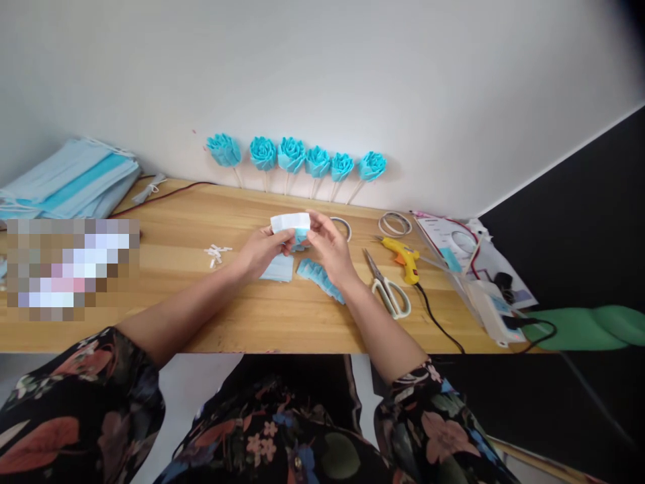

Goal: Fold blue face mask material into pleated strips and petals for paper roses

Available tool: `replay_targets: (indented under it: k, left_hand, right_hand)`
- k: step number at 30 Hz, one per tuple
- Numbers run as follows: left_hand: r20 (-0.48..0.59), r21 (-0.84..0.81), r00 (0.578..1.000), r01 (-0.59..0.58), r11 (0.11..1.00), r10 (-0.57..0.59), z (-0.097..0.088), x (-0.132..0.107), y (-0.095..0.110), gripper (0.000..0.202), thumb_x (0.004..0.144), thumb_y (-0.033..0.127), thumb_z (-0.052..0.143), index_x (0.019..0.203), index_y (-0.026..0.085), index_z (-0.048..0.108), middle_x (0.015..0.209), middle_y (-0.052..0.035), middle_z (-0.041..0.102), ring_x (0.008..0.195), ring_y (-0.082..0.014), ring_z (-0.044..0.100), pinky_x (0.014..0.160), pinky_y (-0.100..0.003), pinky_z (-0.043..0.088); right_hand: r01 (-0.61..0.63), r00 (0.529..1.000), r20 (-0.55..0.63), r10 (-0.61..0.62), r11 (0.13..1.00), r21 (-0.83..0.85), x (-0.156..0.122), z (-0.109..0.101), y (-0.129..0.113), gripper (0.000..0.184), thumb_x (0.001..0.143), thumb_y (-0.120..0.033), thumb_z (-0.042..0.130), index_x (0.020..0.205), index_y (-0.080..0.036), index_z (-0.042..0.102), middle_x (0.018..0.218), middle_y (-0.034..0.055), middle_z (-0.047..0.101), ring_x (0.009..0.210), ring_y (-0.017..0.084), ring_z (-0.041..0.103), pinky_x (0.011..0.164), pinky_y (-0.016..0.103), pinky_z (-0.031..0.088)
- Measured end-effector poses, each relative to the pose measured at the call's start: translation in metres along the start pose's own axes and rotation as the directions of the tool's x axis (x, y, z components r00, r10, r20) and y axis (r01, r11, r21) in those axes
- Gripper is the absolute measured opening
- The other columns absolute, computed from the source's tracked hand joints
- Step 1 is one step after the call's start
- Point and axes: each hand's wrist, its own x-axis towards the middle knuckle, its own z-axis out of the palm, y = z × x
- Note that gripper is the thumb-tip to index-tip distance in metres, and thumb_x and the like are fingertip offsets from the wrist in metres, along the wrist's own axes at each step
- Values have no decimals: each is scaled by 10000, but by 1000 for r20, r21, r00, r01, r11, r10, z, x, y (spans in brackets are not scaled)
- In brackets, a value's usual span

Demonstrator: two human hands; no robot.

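Note:
Between my two hands, above the middle of the table, is a small piece of face-mask fabric (291,221), white on the upper side with light blue folds below. My left hand (266,247) grips its left part, thumb across the front. My right hand (328,243) pinches its right end, fingers curled behind it. Under my hands lies a flat stack of light blue fabric squares (278,269). A row of folded blue pieces (318,277) lies beside my right wrist, partly hidden by it. Small white strips (216,254) lie left of my left hand.
Several blue fabric roses (291,156) on sticks lean against the wall. Face masks (70,180) are piled at far left. Scissors (387,288), a yellow glue gun (406,259) with cord, tape rolls (394,224) and a power strip (496,314) lie to the right. A blurred patch (73,269) covers the left.

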Motion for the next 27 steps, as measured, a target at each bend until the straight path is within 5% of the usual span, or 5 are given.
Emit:
replay_targets:
  k: [3,7,13,21,27]
  left_hand:
    - [3,-61,1000,12,998,-12,0,1,7,152,732,267,713,716,163,603,636,-21,574,600,-122,513,552,-270,401]
    - [40,-10,998,39,999,-38,-2,0,8,137,766,259,658,688,166,595,616,-23,570,570,-122,506,550,-279,404]
    - [50,263,998,18,965,-33,-4,-3,10,220,780,236,610,577,172,553,557,-14,541,518,-113,472,542,-281,360]
    - [45,479,999,-35,877,15,-3,-1,14,210,772,254,590,590,166,532,528,25,506,513,-102,446,536,-256,331]
    - [79,531,997,-60,846,21,-3,-2,14,208,774,302,596,628,159,559,564,24,530,537,-102,473,541,-239,352]
  right_hand:
    - [142,989,-19,-147,978,-155,1,-11,-6,410,885,-300,561,1295,-319,572,1305,55,621,1216,227,583,949,413,564]
    - [348,935,113,-336,815,-463,2,-20,-17,406,866,-161,543,1225,-334,619,1387,41,577,1322,246,510,1066,481,477]
    - [460,886,256,-386,665,-588,4,-18,-17,244,846,-121,587,975,-294,699,1316,33,629,1272,263,540,1091,521,401]
    - [424,905,223,-362,725,-543,6,-19,-10,65,872,-216,627,887,-232,688,1209,72,683,1160,232,622,1032,444,447]
    - [237,971,140,-195,871,-431,5,-15,-10,56,863,-246,605,850,-221,653,905,19,716,844,166,663,780,306,530]
